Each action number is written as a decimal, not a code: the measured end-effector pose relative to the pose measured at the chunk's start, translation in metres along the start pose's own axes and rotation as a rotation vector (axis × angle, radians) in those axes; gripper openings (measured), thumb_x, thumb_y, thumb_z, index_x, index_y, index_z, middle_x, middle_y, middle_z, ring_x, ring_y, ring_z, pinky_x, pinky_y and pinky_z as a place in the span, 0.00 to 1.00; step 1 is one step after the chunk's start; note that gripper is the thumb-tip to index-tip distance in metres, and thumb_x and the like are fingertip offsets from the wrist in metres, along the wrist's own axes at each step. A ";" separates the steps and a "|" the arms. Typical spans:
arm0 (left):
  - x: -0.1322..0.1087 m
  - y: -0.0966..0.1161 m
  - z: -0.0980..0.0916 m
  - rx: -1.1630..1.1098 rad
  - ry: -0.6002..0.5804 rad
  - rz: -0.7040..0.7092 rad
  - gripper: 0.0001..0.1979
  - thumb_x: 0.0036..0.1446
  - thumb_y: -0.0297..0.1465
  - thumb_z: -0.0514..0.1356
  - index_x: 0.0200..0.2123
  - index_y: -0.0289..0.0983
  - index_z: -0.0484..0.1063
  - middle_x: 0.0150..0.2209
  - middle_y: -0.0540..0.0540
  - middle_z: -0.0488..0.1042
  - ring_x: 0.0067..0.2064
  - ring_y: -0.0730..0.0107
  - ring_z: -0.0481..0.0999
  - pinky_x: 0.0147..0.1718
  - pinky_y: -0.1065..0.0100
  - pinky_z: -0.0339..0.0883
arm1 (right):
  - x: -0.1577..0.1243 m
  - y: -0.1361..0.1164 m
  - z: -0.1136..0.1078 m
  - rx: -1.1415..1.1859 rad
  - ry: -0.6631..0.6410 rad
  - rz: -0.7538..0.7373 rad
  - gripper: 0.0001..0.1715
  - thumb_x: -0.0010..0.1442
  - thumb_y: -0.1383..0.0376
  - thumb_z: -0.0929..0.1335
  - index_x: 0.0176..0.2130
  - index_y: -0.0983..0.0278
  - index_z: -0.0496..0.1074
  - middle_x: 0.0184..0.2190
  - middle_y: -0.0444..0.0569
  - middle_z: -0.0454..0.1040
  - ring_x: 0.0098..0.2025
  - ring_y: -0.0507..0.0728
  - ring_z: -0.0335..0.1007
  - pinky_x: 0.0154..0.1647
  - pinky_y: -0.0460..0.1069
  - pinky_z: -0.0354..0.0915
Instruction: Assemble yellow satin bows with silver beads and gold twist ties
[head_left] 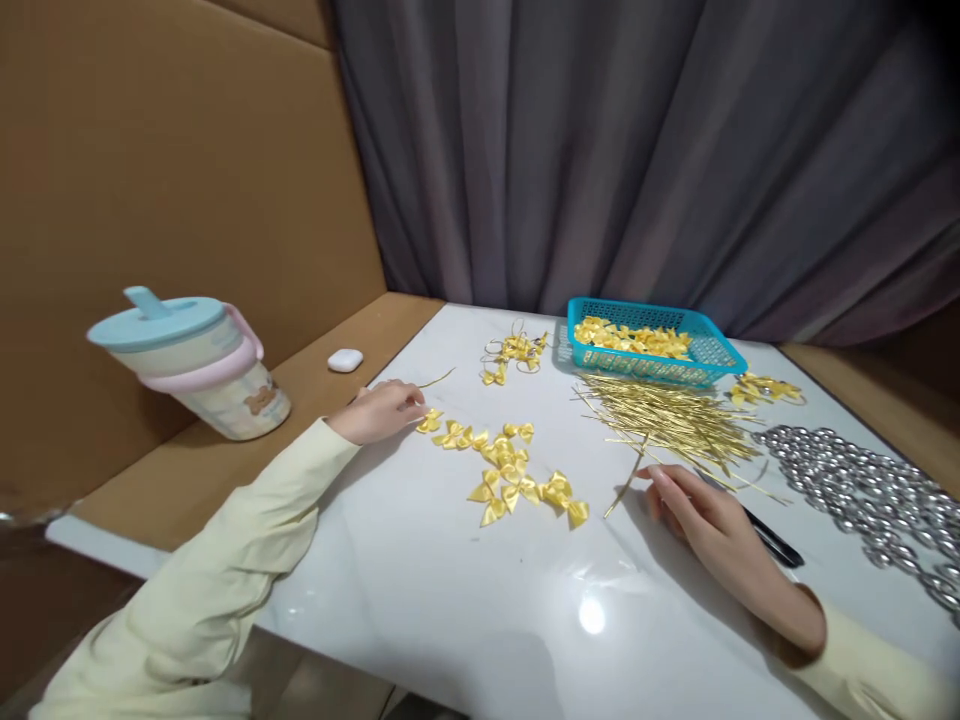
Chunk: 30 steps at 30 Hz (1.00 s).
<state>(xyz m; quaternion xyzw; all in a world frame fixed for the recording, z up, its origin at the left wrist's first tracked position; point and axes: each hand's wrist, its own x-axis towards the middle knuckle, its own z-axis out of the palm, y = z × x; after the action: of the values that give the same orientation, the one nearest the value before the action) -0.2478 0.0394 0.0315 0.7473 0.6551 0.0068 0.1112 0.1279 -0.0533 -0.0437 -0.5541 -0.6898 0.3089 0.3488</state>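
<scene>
The left hand (382, 408) rests on the white counter (465, 600) near its left edge, sleeve in pale cream. Its fingers (411, 405) are curled together, the tips touching the end yellow bow (429, 422); whether they pinch it or only press on it cannot be told. That bow lies at the left end of a loose row of bows (510, 472) that runs toward the middle of the counter.

The right hand (705, 520) lies palm down, its fingers (664, 487) stretched out and loose, gripping nothing. The tips sit just beside a single gold wire (626, 485) lying apart from the pile of gold wires (667, 420). A black pen (776, 547) shows from under the hand.

Behind the pile stands a teal basket (720, 350) holding more bows. Silver pieces (862, 490) are heaped at the right. Finished bows with loops (514, 355) lie near the basket. On the brown ledge to the left stand a lidded cup (191, 360) and a small white case (345, 360)
</scene>
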 end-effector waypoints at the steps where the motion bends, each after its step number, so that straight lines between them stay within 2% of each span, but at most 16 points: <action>1: -0.001 -0.001 0.001 -0.005 -0.002 -0.011 0.20 0.53 0.44 0.50 0.40 0.37 0.71 0.41 0.41 0.71 0.46 0.54 0.68 0.45 0.59 0.58 | -0.001 0.001 0.000 -0.001 -0.004 -0.001 0.20 0.63 0.54 0.56 0.27 0.63 0.63 0.21 0.42 0.63 0.22 0.50 0.58 0.26 0.45 0.57; 4: -0.003 -0.002 0.005 -0.030 -0.010 0.019 0.26 0.50 0.45 0.54 0.49 0.37 0.65 0.44 0.39 0.68 0.48 0.56 0.66 0.44 0.64 0.60 | -0.002 0.001 0.001 -0.007 -0.012 -0.013 0.20 0.63 0.54 0.56 0.28 0.63 0.63 0.20 0.42 0.63 0.22 0.50 0.58 0.25 0.44 0.56; 7: -0.005 0.002 0.009 -0.049 -0.021 0.184 0.29 0.52 0.43 0.54 0.57 0.45 0.56 0.54 0.43 0.62 0.55 0.56 0.58 0.49 0.62 0.53 | -0.002 -0.002 0.000 -0.021 -0.008 -0.027 0.21 0.63 0.54 0.56 0.25 0.63 0.62 0.20 0.42 0.62 0.22 0.50 0.58 0.24 0.44 0.56; 10: -0.005 0.009 0.011 -0.060 -0.053 0.304 0.19 0.57 0.40 0.50 0.52 0.48 0.64 0.55 0.47 0.62 0.55 0.55 0.56 0.52 0.58 0.45 | -0.001 -0.004 0.000 -0.031 0.002 -0.035 0.21 0.63 0.54 0.56 0.25 0.63 0.62 0.20 0.42 0.63 0.21 0.51 0.58 0.24 0.44 0.56; 13: -0.005 0.017 0.013 -0.107 -0.042 0.309 0.13 0.55 0.39 0.52 0.40 0.42 0.72 0.46 0.46 0.69 0.50 0.56 0.59 0.49 0.58 0.45 | -0.001 -0.004 0.000 -0.035 -0.001 -0.039 0.21 0.63 0.54 0.56 0.26 0.62 0.62 0.19 0.42 0.63 0.21 0.51 0.58 0.24 0.45 0.56; 18: -0.003 0.020 0.014 -0.169 -0.005 0.298 0.10 0.51 0.38 0.56 0.28 0.37 0.70 0.36 0.46 0.72 0.46 0.58 0.63 0.47 0.58 0.48 | -0.002 -0.004 0.000 -0.028 -0.006 -0.039 0.21 0.63 0.54 0.55 0.26 0.62 0.62 0.19 0.43 0.62 0.21 0.52 0.57 0.24 0.46 0.55; 23: -0.004 0.021 0.013 -0.250 0.052 0.253 0.11 0.51 0.39 0.56 0.28 0.36 0.68 0.29 0.49 0.73 0.38 0.64 0.69 0.44 0.63 0.54 | -0.002 -0.005 0.000 -0.005 -0.001 -0.035 0.21 0.63 0.53 0.55 0.26 0.62 0.62 0.20 0.44 0.63 0.21 0.52 0.56 0.24 0.46 0.55; 27: -0.010 0.031 0.009 -0.359 0.112 0.222 0.13 0.52 0.41 0.55 0.31 0.36 0.69 0.32 0.48 0.74 0.35 0.68 0.71 0.35 0.70 0.61 | -0.003 -0.004 -0.001 0.012 -0.004 -0.031 0.20 0.63 0.54 0.56 0.28 0.62 0.63 0.21 0.44 0.64 0.21 0.51 0.56 0.24 0.46 0.56; 30: -0.018 0.044 0.005 -0.510 0.194 0.195 0.13 0.52 0.40 0.57 0.35 0.36 0.71 0.31 0.49 0.76 0.35 0.68 0.73 0.34 0.70 0.62 | -0.001 -0.003 -0.004 0.019 0.003 -0.046 0.18 0.63 0.54 0.57 0.33 0.63 0.65 0.24 0.44 0.66 0.21 0.50 0.57 0.23 0.45 0.56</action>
<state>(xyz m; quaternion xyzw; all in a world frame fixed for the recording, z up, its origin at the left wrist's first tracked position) -0.2063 0.0156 0.0371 0.7505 0.5650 0.2534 0.2311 0.1292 -0.0547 -0.0390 -0.5351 -0.6991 0.3065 0.3619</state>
